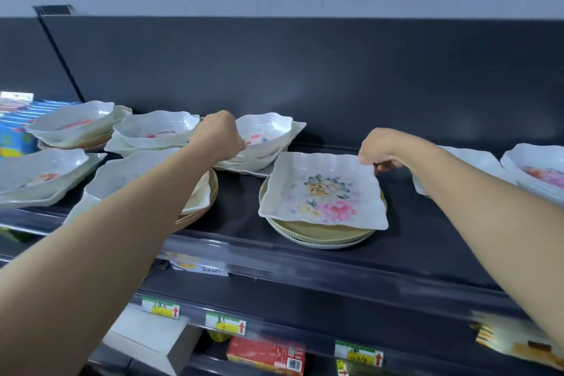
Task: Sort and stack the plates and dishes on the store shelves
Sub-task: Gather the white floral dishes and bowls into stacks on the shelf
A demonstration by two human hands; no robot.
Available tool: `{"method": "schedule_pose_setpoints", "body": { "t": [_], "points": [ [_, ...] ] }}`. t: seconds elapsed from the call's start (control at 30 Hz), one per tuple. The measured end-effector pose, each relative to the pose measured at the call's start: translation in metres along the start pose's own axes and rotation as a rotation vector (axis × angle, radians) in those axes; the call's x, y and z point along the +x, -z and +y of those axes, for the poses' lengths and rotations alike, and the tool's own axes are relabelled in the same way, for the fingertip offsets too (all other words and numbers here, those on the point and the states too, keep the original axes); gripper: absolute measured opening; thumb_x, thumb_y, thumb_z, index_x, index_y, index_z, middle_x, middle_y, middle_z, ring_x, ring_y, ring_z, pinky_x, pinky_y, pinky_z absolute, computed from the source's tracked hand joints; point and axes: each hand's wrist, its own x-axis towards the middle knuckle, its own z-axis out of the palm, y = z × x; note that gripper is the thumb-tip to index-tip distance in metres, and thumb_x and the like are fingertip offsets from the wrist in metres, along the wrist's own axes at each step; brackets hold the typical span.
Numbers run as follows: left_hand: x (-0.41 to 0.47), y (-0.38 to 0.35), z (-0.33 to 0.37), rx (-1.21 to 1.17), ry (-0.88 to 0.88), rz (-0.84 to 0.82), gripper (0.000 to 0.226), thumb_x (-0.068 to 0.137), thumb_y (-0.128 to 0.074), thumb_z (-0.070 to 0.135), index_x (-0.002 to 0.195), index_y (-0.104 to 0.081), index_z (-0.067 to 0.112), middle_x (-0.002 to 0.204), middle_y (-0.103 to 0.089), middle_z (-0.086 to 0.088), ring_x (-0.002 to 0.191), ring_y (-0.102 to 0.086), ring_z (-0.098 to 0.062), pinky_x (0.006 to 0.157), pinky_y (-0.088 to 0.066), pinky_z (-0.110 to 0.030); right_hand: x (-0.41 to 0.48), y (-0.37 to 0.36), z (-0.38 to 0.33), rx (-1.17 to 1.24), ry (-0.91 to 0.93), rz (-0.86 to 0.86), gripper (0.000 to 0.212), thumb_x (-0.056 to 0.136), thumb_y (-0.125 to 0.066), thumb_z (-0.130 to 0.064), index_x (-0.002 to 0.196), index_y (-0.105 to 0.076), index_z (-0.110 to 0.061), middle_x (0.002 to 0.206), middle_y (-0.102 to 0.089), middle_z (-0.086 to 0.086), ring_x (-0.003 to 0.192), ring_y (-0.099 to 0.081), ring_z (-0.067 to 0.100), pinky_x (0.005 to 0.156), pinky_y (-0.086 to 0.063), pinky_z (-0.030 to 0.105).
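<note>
A square white dish with a flower print (323, 191) lies on a short stack of round beige plates (317, 235) on the dark shelf (427, 241). My right hand (381, 148) pinches the dish's far right corner. My left hand (219, 134) is closed on the near rim of a stack of white floral bowls (268, 134) at the back of the shelf. Its fingers are hidden behind the knuckles.
More stacks of white floral dishes stand at the left (152, 131), the far left (39, 174) and the right edge (540, 171). Another stack on tan plates (201, 192) sits under my left forearm. Price tags (225, 322) and boxed goods (265, 354) fill the lower shelves.
</note>
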Motion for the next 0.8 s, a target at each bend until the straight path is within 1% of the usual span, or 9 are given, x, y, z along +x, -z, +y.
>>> {"method": "schedule_pose_setpoints", "body": {
  "t": [0.17, 0.23, 0.33, 0.4, 0.47, 0.53, 0.6, 0.67, 0.8],
  "points": [
    [0.007, 0.000, -0.004, 0.018, 0.094, 0.030, 0.038, 0.088, -0.055, 0.012, 0.058, -0.034, 0.006, 0.057, -0.039, -0.006, 0.053, -0.036, -0.023, 0.045, -0.026, -0.026, -0.011, 0.015, 0.004, 0.005, 0.010, 0.006, 0.014, 0.083, -0.045, 0.003, 0.079, -0.054, -0.007, 0.060, -0.045, 0.007, 0.047, -0.033, 0.017, 0.040, -0.027, 0.018],
    [0.011, -0.001, -0.005, -0.011, 0.117, 0.022, 0.036, 0.087, -0.053, 0.009, 0.057, -0.035, 0.006, 0.056, -0.043, -0.007, 0.059, -0.043, -0.027, 0.046, -0.029, -0.026, -0.018, 0.023, 0.005, 0.039, -0.012, 0.027, 0.018, 0.086, -0.044, 0.002, 0.089, -0.061, -0.004, 0.057, -0.042, 0.005, 0.045, -0.032, 0.015, 0.033, -0.024, 0.014],
    [0.016, -0.001, -0.007, -0.053, 0.142, -0.038, 0.031, 0.087, -0.050, 0.009, 0.058, -0.040, 0.006, 0.054, -0.051, -0.009, 0.053, -0.050, -0.025, 0.046, -0.034, -0.024, -0.019, 0.033, 0.010, 0.083, -0.030, 0.064, 0.033, 0.087, -0.042, 0.003, 0.113, -0.061, 0.012, 0.057, -0.039, 0.006, 0.047, -0.029, 0.016, 0.044, -0.023, 0.021],
    [0.020, -0.002, -0.009, -0.091, 0.156, -0.069, 0.030, 0.089, -0.049, 0.008, 0.060, -0.040, 0.007, 0.048, -0.052, -0.007, 0.040, -0.050, -0.019, 0.044, -0.035, -0.022, -0.020, 0.036, 0.012, 0.144, -0.047, 0.078, 0.027, 0.088, -0.040, 0.005, 0.098, -0.065, 0.010, 0.057, -0.039, 0.008, 0.047, -0.029, 0.016, 0.047, -0.022, 0.023],
    [0.024, 0.000, -0.009, -0.117, 0.170, -0.089, 0.031, 0.089, -0.050, 0.005, 0.059, -0.040, 0.007, 0.040, -0.051, -0.006, 0.022, -0.046, -0.014, 0.041, -0.036, -0.022, -0.022, 0.038, 0.013, 0.209, -0.062, 0.109, 0.025, 0.088, -0.040, 0.007, 0.070, -0.055, -0.001, 0.057, -0.039, 0.008, 0.046, -0.033, 0.017, 0.046, -0.025, 0.022],
    [0.028, 0.001, -0.011, -0.138, 0.189, -0.103, 0.033, 0.088, -0.049, 0.001, 0.056, -0.041, 0.006, 0.045, -0.051, -0.007, 0.013, -0.039, -0.010, 0.033, -0.037, -0.020, -0.023, 0.040, 0.014, 0.244, -0.074, 0.140, 0.031, 0.089, -0.038, 0.008, 0.063, -0.048, -0.006, 0.058, -0.044, 0.009, 0.047, -0.036, 0.018, 0.046, -0.025, 0.023],
    [0.030, 0.001, -0.014, -0.197, 0.236, -0.135, 0.036, 0.087, -0.049, -0.002, 0.053, -0.041, 0.006, 0.037, -0.051, -0.005, 0.022, -0.046, -0.014, 0.033, -0.040, -0.015, -0.021, 0.043, 0.017, 0.255, -0.104, 0.162, 0.032, 0.089, -0.037, 0.007, 0.061, -0.047, -0.007, 0.056, -0.047, 0.010, 0.045, -0.033, 0.018, 0.046, -0.022, 0.022],
    [0.033, 0.000, -0.017, -0.232, 0.255, -0.155, 0.035, 0.087, -0.051, -0.004, 0.055, -0.042, 0.007, 0.021, -0.044, 0.001, 0.042, -0.051, -0.018, 0.047, -0.047, -0.017, -0.017, 0.044, 0.020, 0.276, -0.129, 0.172, 0.027, 0.087, -0.038, 0.007, 0.065, -0.048, -0.006, 0.056, -0.049, 0.011, 0.045, -0.032, 0.018, 0.046, -0.021, 0.022],
    [0.029, 0.003, -0.023, -0.407, 0.337, -0.176, 0.031, 0.090, -0.049, 0.000, 0.062, -0.044, 0.011, 0.018, -0.039, 0.010, 0.054, -0.054, -0.017, 0.035, -0.040, -0.010, -0.011, 0.046, 0.026, 0.340, -0.142, 0.209, 0.025, 0.084, -0.038, 0.010, 0.083, -0.057, -0.005, 0.059, -0.049, 0.012, 0.046, -0.035, 0.018, 0.047, -0.024, 0.022]
  ]
}}
